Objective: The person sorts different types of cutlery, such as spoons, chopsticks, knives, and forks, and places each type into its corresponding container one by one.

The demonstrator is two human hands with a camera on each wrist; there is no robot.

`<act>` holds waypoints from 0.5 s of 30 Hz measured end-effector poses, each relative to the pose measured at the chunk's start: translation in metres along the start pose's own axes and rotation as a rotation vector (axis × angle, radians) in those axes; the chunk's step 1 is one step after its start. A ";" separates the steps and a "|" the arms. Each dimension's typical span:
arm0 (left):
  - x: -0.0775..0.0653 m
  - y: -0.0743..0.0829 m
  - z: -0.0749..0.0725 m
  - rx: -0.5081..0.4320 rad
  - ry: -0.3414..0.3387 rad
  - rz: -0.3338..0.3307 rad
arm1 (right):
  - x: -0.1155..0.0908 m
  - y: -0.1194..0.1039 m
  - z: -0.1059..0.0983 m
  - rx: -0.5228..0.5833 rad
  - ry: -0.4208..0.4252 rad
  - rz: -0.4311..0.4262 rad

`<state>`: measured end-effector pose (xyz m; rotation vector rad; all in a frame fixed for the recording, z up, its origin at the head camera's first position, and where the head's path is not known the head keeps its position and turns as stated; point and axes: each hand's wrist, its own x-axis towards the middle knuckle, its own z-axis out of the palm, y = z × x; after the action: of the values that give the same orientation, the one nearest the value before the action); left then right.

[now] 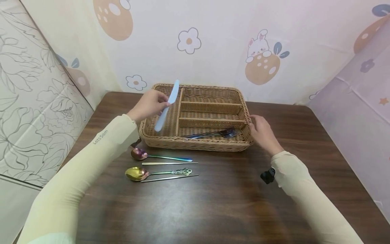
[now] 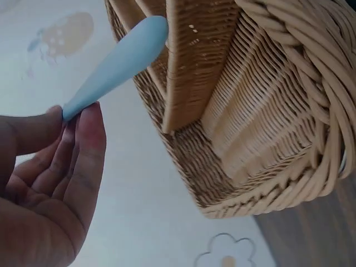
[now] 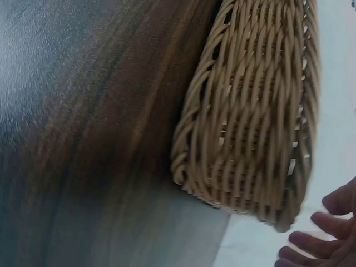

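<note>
My left hand (image 1: pixel 151 103) pinches a light blue table knife (image 1: pixel 163 117) between thumb and fingers. The knife is held over the left compartment of a wicker basket (image 1: pixel 195 144), blade pointing up and away. In the left wrist view, its rounded handle (image 2: pixel 125 58) sticks out past the fingertips, beside a divider. My right hand (image 1: pixel 263 132) is at the basket's right end, and in the right wrist view its fingers (image 3: pixel 311 245) are loosely spread by the rim. Dark, shiny cutlery (image 1: pixel 228 133) with fork-like ends lies in the basket's front right compartment.
In front of the basket lie a purple-red spoon (image 1: pixel 139 154) with a rainbow handle, a gold spoon (image 1: pixel 137 174) with an ornate handle, and two thin sticks, one pale (image 1: pixel 167 163) and one metallic (image 1: pixel 169 178). A patterned curtain (image 1: pixel 213 57) hangs behind the dark wooden table (image 1: pixel 213 206).
</note>
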<state>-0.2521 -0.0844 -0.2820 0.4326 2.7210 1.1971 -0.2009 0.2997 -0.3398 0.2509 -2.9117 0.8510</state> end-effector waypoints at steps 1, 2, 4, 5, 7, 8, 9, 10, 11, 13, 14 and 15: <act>0.001 -0.002 -0.001 -0.016 0.005 -0.021 | 0.001 0.004 0.002 0.009 -0.022 0.022; 0.003 -0.004 -0.001 -0.031 0.008 -0.040 | 0.002 0.008 0.004 0.024 -0.041 0.042; 0.005 -0.008 -0.002 -0.057 0.012 -0.068 | 0.004 0.014 0.008 0.046 -0.070 0.081; 0.007 -0.009 -0.002 -0.069 0.011 -0.081 | 0.005 0.016 0.010 0.055 -0.080 0.094; 0.009 -0.012 -0.002 -0.082 0.010 -0.109 | 0.006 0.018 0.013 0.069 -0.094 0.118; 0.011 -0.014 -0.002 -0.088 0.009 -0.124 | 0.006 0.018 0.014 0.072 -0.099 0.123; 0.012 -0.015 -0.002 -0.094 0.008 -0.141 | 0.007 0.017 0.016 0.065 -0.105 0.130; 0.014 -0.016 -0.002 -0.101 0.006 -0.162 | 0.007 0.017 0.017 0.066 -0.108 0.136; 0.015 -0.018 -0.001 -0.103 0.004 -0.182 | 0.008 0.016 0.018 0.068 -0.108 0.137; 0.018 -0.022 0.000 -0.106 0.005 -0.227 | 0.009 0.015 0.021 0.069 -0.105 0.134; 0.019 -0.024 0.001 -0.098 0.005 -0.245 | 0.009 0.014 0.022 0.068 -0.101 0.129; 0.020 -0.027 0.002 -0.089 0.003 -0.260 | 0.010 0.013 0.023 0.069 -0.097 0.128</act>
<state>-0.2762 -0.0935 -0.3034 0.0622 2.6123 1.2391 -0.2139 0.2968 -0.3648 0.1140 -3.0190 0.9862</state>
